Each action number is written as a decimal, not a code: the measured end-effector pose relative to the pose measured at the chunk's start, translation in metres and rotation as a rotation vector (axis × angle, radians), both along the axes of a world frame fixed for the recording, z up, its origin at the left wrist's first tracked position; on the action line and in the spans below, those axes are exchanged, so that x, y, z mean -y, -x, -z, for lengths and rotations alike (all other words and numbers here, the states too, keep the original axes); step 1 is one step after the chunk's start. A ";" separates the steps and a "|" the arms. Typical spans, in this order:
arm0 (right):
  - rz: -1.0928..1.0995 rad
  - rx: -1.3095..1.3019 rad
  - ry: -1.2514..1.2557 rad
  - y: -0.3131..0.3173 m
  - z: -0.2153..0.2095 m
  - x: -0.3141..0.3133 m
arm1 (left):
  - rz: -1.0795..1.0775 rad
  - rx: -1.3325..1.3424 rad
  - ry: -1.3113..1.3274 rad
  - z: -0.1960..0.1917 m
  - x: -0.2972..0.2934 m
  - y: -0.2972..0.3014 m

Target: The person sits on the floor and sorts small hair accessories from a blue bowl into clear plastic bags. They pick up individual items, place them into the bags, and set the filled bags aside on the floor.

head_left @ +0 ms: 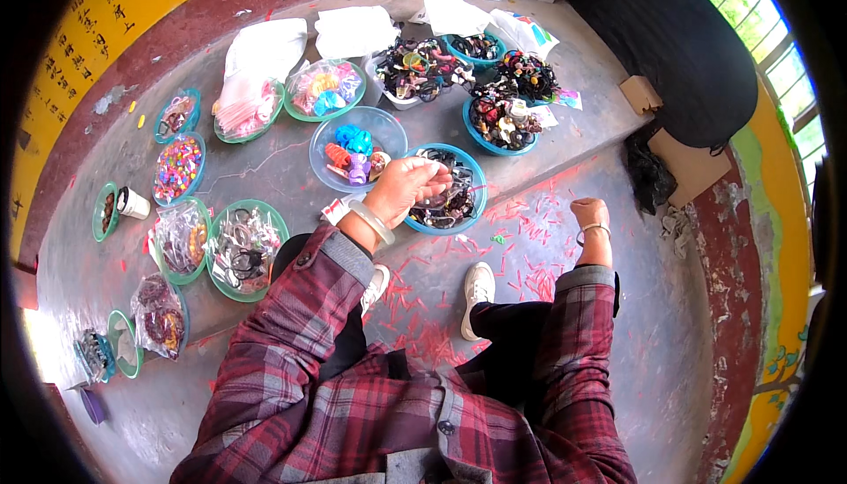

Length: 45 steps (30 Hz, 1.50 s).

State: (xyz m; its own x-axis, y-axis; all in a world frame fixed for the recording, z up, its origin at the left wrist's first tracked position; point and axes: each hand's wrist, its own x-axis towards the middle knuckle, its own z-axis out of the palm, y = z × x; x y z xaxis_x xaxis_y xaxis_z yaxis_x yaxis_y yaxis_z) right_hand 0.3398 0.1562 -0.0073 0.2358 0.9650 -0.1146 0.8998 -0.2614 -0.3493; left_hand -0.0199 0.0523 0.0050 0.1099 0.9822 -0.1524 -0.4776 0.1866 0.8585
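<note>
My left hand (404, 191), with a pale bangle (371, 222) on its wrist, is over the near left edge of a blue bowl (483, 188) of dark hair ties (454, 197). Its fingers are curled together, and whatever they pinch is too small to make out. Out to the right, above the floor and apart from the bowls, my right hand (589, 213) is closed in a fist. Anything inside that fist is hidden. Just beyond my left hand stands a clear blue bowl (331, 138) with blue, orange and purple hair clips (356, 150).
Several bowls cover the grey ledge, including one of colourful beads (178, 166) and one of bagged accessories (245, 250). White bags (357, 32) lie behind them. Red scraps (538, 277) litter the floor around my shoes (479, 294). A cardboard piece (688, 166) leans at the right.
</note>
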 end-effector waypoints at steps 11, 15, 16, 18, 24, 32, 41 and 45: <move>-0.322 -1.207 0.153 0.152 -0.056 0.076 | 0.042 0.250 0.010 -0.005 0.000 -0.006; -0.351 -1.212 0.154 0.169 -0.048 0.079 | 0.083 0.269 -0.012 -0.006 0.000 -0.007; -0.332 -1.218 0.140 0.172 -0.047 0.079 | 0.093 0.264 -0.017 -0.007 0.000 -0.006; -0.292 -1.230 0.112 0.176 -0.045 0.080 | 0.096 0.267 -0.011 -0.007 0.002 -0.005; -0.300 -1.214 0.031 0.180 -0.040 0.079 | 0.100 0.274 0.017 -0.015 0.004 -0.004; -0.308 -1.241 0.099 0.174 -0.042 0.078 | 0.094 0.122 0.083 -0.022 0.008 -0.003; -0.378 -1.243 0.077 0.172 -0.041 0.076 | 0.075 0.152 0.083 -0.016 0.007 -0.006; -0.408 -1.267 0.096 0.169 -0.040 0.074 | 0.081 0.176 0.081 -0.014 0.007 -0.004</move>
State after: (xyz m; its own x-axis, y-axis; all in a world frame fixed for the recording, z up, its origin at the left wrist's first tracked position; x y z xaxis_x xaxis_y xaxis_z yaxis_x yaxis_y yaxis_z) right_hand 0.1707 0.0819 0.0327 -0.3850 0.9163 -0.1100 -0.0107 -0.1236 -0.9923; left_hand -0.0156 0.0454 0.0187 0.2197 0.9544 -0.2019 -0.5994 0.2954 0.7439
